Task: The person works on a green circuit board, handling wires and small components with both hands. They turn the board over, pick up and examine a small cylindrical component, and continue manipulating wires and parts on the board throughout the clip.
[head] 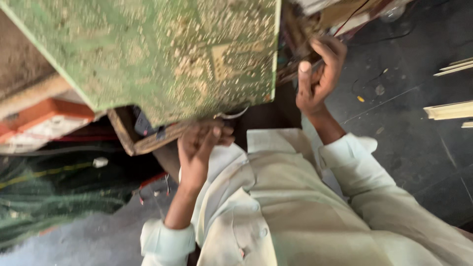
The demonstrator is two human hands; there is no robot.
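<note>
Two hands hold up a large green circuit board, which fills the upper left and runs off the top edge. The left hand grips its lower edge, fingers curled around it. The right hand is at the board's right edge, fingers bent around something dark and blurred that I cannot make out. Open dark floor lies to the right, pale wooden strips at its edge. Motion blur hides the board's parts.
</note>
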